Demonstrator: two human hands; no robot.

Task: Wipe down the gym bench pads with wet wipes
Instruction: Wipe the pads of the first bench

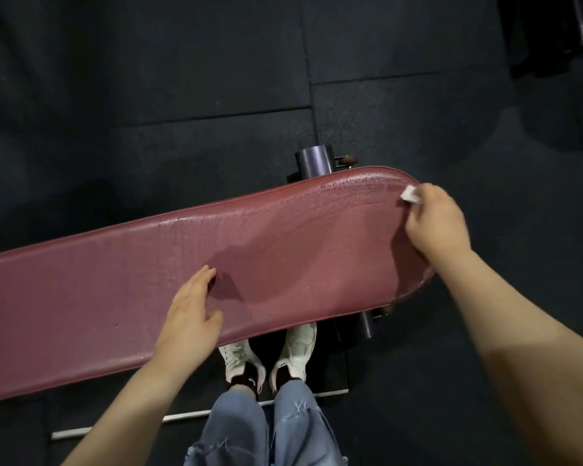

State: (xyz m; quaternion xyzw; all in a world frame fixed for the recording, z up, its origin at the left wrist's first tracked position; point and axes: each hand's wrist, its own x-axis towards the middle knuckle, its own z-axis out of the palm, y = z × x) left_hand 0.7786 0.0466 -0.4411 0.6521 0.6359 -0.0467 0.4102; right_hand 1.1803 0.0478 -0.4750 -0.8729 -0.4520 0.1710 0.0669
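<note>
A long dark-red bench pad (122, 284) runs from the left edge of the view up to a rounded end at the right. Its surface shines with wet streaks near that end. My right hand (435, 220) grips a small white wet wipe (410, 194) and presses it on the pad close to the rounded end. My left hand (191, 314) rests flat on the pad's near side, fingers straight and holding nothing.
Black rubber floor tiles (182, 79) surround the bench. A dark metal tube (313, 161) of the frame sticks out behind the pad, another (366, 322) below its end. My feet in white shoes (270, 354) stand under the pad's near edge. Dark equipment (569, 35) sits far right.
</note>
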